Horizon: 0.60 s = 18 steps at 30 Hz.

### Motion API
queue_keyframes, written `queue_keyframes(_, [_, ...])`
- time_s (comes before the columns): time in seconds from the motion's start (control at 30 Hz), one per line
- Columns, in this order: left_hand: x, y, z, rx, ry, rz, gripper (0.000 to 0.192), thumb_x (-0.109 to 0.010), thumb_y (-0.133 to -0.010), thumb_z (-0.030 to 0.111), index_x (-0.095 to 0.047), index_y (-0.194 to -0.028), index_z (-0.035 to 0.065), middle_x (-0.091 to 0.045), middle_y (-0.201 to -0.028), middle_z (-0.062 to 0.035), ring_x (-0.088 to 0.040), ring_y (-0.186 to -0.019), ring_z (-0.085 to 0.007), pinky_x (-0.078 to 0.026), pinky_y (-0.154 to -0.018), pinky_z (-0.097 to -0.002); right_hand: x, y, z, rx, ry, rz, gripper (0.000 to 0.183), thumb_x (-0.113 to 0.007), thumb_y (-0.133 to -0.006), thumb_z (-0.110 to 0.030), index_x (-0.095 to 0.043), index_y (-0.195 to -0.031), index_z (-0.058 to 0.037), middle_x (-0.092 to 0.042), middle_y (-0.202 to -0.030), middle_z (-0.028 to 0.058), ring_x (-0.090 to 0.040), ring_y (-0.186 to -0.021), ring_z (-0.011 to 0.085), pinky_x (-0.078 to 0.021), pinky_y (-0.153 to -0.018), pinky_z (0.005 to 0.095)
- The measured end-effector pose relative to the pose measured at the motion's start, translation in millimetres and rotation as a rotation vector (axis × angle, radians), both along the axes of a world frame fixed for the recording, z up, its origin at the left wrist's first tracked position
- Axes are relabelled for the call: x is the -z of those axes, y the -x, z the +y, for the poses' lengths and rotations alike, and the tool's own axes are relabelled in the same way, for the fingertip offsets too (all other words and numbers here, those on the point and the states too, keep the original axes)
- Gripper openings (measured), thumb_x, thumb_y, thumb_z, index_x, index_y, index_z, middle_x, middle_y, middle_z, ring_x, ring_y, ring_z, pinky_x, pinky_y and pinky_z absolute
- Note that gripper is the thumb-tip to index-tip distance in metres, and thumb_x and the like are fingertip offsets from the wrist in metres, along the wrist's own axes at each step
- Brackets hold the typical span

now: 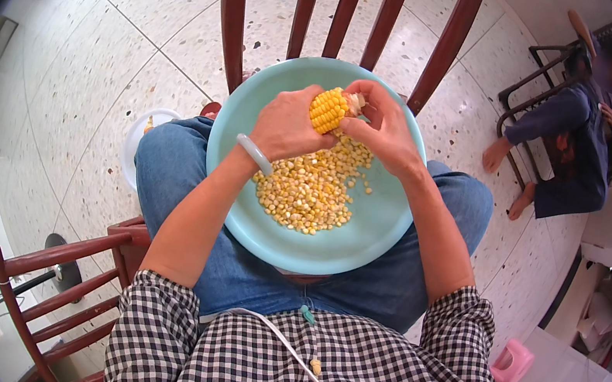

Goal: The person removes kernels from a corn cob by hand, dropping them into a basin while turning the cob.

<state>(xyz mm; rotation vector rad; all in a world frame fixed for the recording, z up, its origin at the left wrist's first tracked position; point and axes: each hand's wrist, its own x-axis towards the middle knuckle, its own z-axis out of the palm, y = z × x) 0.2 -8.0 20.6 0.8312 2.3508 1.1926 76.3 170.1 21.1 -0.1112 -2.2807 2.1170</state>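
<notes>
A yellow corn cob [328,111], partly stripped of kernels at its right end, is held between both hands above a pale turquoise basin [368,252]. My left hand [292,124], with a pale bangle [254,154] at the wrist, is closed around the cob's left side. The fingers and thumb of my right hand [385,126] rest on its right, stripped end. Below the hands, a heap of loose corn kernels [306,191] lies in the basin, partly hidden by the left hand. The basin sits on the lap, over blue jeans [177,167].
A slatted red-brown wooden chair [337,13] stands beyond the basin, another wooden chair [56,296] at lower left. A white round container [138,135] is beside the left knee. At right a person [571,140] sits on a dark-framed chair. A pink plastic object [513,364] lies lower right.
</notes>
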Motion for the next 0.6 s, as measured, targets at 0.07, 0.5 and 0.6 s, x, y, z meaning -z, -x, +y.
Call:
queue_keyframes(0.07, [0, -2, 1, -0.015, 0.075, 0.057, 0.046, -0.079, -0.063, 0.031, -0.062, -0.097, 0.0054, -0.070, -0.091, -0.0179, -0.067, -0.088, -0.0376, -0.054, -0.077, -0.0452, 0, 0, -1, 0.007, -0.044, -0.008, 0.041, -0.065, -0.074, -0.009, -0.054, -0.113, -0.0030, -0.057, -0.102, 0.0060, -0.059, -0.093, 0.0143, -0.0503, -0.079, 0.0282])
queue_keyframes(0.5, [0, -1, 1, -0.008, -0.029, 0.033, 0.046, -0.079, -0.064, 0.030, -0.062, -0.097, 0.0047, -0.070, -0.092, -0.0181, -0.067, -0.090, -0.0383, -0.053, -0.078, -0.0454, 7, 3, 1, 0.013, 0.056, 0.002, 0.042, -0.057, -0.073, -0.001, -0.053, -0.115, -0.0012, -0.058, -0.103, 0.0054, -0.059, -0.097, 0.0135, -0.0502, -0.085, 0.0294])
queue_keyframes(0.6, [-1, -1, 0, -0.026, 0.043, 0.055, 0.046, -0.078, -0.063, 0.030, -0.062, -0.097, 0.0047, -0.070, -0.091, -0.0180, -0.066, -0.089, -0.0384, -0.053, -0.078, -0.0452, 1, 0, -4, -0.001, 0.031, 0.007, 0.043, -0.054, -0.073, 0.000, -0.052, -0.116, -0.0010, -0.058, -0.105, 0.0056, -0.058, -0.098, 0.0131, -0.0496, -0.086, 0.0285])
